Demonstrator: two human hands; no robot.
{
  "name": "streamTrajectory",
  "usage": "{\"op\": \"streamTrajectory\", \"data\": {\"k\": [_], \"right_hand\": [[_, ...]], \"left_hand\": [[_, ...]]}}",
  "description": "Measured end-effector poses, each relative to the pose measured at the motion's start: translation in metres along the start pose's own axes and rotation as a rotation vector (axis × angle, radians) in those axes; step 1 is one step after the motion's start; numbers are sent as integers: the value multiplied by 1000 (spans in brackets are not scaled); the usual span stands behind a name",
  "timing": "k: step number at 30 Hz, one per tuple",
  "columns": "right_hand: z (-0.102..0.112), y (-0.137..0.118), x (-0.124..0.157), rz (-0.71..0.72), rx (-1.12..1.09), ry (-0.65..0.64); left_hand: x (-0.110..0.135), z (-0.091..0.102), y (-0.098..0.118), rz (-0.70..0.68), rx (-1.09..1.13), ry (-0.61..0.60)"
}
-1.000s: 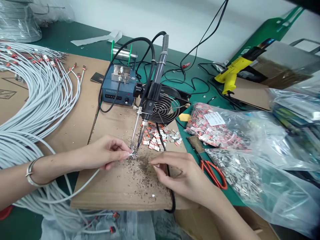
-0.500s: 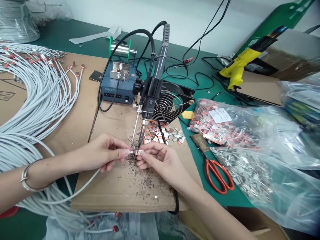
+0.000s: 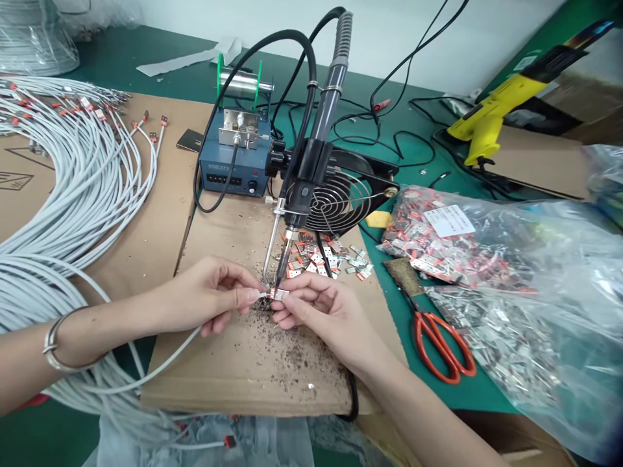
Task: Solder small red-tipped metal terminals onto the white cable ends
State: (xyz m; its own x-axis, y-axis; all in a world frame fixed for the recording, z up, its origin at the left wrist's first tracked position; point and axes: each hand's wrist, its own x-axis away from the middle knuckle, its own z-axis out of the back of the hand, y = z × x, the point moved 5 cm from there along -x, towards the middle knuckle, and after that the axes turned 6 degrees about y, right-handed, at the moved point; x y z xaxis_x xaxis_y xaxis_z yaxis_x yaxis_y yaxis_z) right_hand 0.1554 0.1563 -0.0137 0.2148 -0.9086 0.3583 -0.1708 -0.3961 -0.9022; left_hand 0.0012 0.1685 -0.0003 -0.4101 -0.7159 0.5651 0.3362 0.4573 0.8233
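Observation:
My left hand (image 3: 221,295) pinches a white cable (image 3: 175,353) close to its end, thumb against fingers. Facing it, my right hand (image 3: 316,301) is closed on a small metal USB connector (image 3: 279,294) with an orange-red part. Cable end and connector meet between my fingertips; whether they are joined is too small to tell. Directly above them, the tip of a stand-mounted soldering iron (image 3: 311,168) comes down at the connector, beside a thin bent metal feed tube (image 3: 270,253). Dark specks of solder litter the cardboard (image 3: 219,383) underneath.
Bundled white cables (image 3: 97,201) fill the left. Behind are a blue solder feeder (image 3: 233,165), a solder spool (image 3: 239,87) and a fan (image 3: 341,201). Loose connectors (image 3: 316,253) lie past my right hand. Rightward are red-handled scissors (image 3: 442,347), bags of connectors (image 3: 438,240) and a yellow heat gun (image 3: 501,104).
The view has shifted slightly, so the bench items sit a little further right in the picture. Both hands keep their hold on the cable and connector beneath the iron tip.

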Motion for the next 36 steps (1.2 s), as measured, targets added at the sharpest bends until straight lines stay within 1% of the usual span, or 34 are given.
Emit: {"op": "streamTrajectory", "data": {"k": [8, 18, 23, 36], "right_hand": [[-1, -2, 0, -6, 8, 6], [1, 0, -1, -4, 1, 34], [1, 0, 0, -25, -10, 24], [2, -1, 2, -22, -6, 17]], "left_hand": [[-1, -1, 0, -56, -12, -74], [0, -2, 2, -33, -2, -69], [1, -3, 3, -44, -4, -108], [2, -3, 4, -63, 7, -119]]}}
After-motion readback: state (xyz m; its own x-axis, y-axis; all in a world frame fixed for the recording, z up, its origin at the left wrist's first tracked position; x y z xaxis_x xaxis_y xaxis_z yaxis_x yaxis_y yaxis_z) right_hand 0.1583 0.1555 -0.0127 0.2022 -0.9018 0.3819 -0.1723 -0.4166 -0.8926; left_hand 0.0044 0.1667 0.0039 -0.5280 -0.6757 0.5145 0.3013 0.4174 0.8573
